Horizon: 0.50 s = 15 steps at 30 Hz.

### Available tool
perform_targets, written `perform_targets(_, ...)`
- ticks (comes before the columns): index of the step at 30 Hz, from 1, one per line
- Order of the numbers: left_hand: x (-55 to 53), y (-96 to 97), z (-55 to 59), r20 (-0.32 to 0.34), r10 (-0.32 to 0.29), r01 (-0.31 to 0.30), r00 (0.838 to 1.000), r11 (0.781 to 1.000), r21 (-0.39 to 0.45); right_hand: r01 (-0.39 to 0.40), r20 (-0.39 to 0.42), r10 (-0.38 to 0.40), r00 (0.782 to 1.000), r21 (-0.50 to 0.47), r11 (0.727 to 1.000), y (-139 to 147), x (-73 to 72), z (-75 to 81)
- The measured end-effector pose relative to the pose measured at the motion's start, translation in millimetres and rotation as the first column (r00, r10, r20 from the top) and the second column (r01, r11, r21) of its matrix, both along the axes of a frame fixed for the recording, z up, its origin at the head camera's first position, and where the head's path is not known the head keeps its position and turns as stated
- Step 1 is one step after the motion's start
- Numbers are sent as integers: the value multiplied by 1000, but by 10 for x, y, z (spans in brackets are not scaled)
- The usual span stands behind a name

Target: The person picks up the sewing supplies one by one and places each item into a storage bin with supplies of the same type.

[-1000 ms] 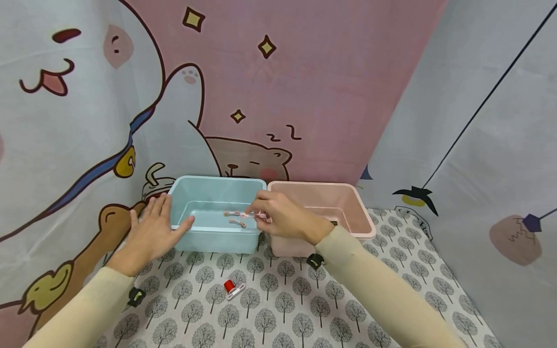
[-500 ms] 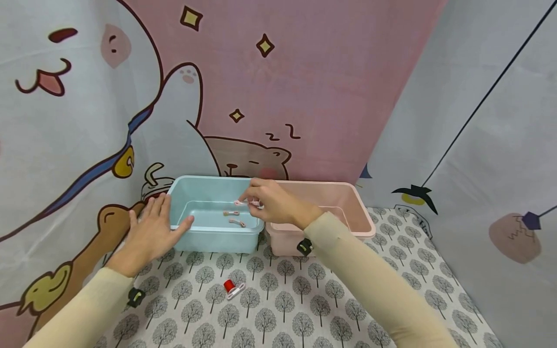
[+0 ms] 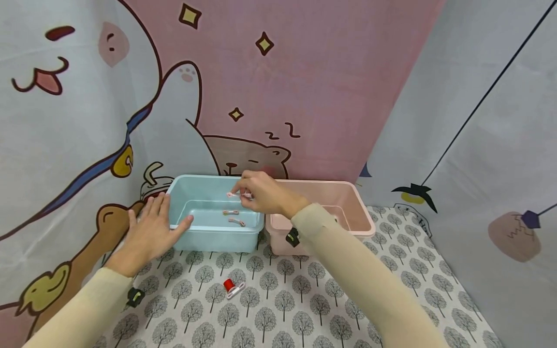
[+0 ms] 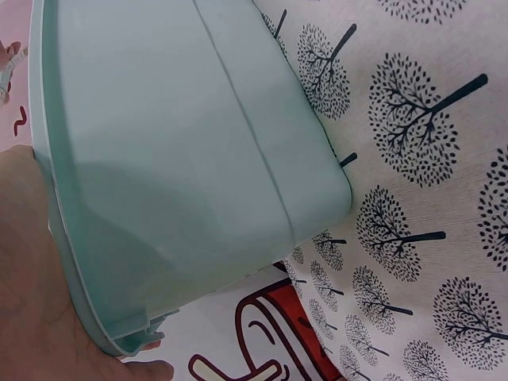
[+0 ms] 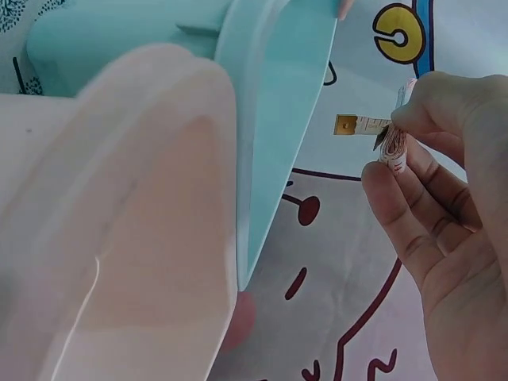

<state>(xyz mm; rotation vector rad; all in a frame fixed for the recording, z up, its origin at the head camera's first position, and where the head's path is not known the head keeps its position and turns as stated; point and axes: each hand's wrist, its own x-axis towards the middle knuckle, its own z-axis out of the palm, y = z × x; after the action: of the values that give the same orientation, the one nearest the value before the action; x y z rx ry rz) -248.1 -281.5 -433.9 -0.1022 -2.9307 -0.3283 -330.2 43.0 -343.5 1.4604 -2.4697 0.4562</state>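
My right hand (image 3: pixel 267 192) pinches a folded tape measure (image 5: pixel 393 151) between thumb and fingers, above the right end of the light blue bin (image 3: pixel 215 234). A short end of the tape with a metal tip sticks out in the right wrist view. My left hand (image 3: pixel 150 234) rests at the bin's left side, fingers straight and spread, thumb at the near rim; the left wrist view shows the palm along the rim. On the bin floor lie two small pinkish strips, a farther strip (image 3: pixel 230 212) and a nearer strip (image 3: pixel 237 222).
A pink bin (image 3: pixel 322 234) stands right beside the blue one, partly hidden by my right forearm. Nearer on the tree-print cloth (image 3: pixel 265 321) lie a red spool (image 3: pixel 228 285) and a small white oblong piece (image 3: pixel 236 291). A printed curtain (image 3: pixel 313 96) hangs behind the bins.
My right hand has risen and moved away and left with the tape measure, from low over the blue bin's near right part. My left hand has stayed in place.
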Motion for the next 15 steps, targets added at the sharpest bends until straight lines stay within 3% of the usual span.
perform_targets(9, 9, 2, 3, 2, 4, -4, 1000, 1000, 3, 82, 72, -83, 994, 17, 996, -63, -155, -8)
perform_targets(15, -11, -1, -9, -1, 2, -2, 1000, 1000, 4, 108, 70, -110, 991, 24, 994, -75, -264, -14)
